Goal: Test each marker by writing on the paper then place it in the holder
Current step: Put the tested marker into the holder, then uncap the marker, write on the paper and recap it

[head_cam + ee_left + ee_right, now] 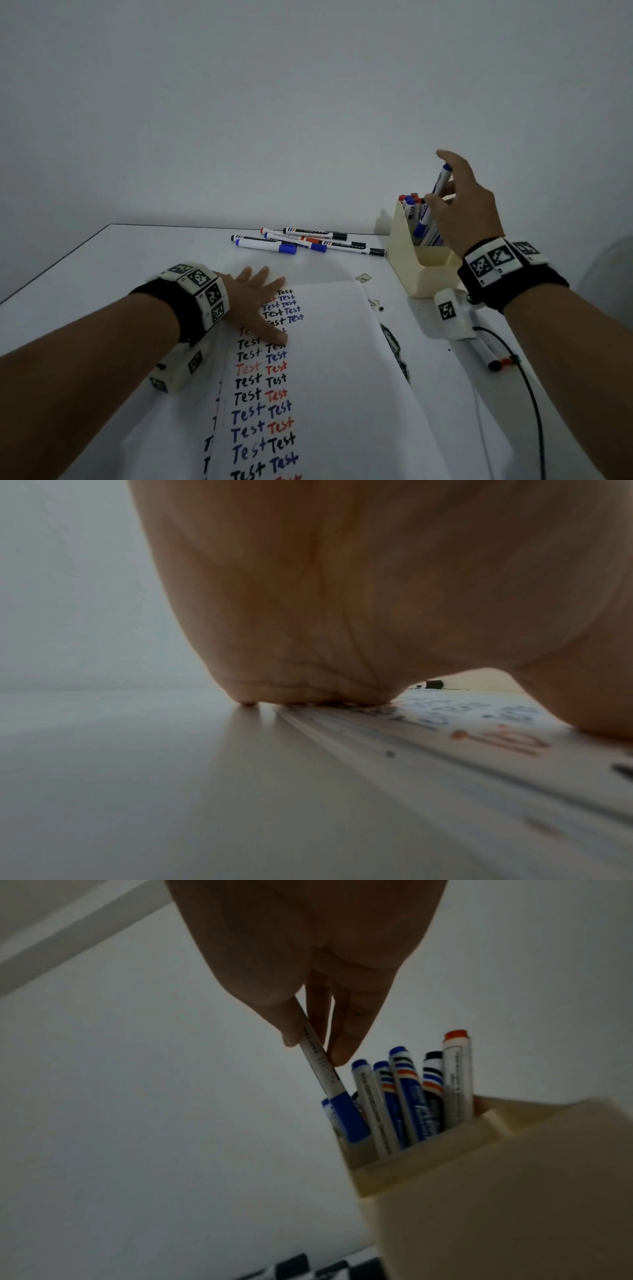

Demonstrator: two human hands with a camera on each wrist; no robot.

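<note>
My white table [102,274] carries a stack of paper [335,359] covered in "Test" words. Beyond it lies a cluster of loose markers [301,241]. At my right stands the cream holder [411,267]. Near that lie two more markers [493,356] and a black cable [527,387]. My left hand [255,305] rests flat, partly on the paper.
</note>
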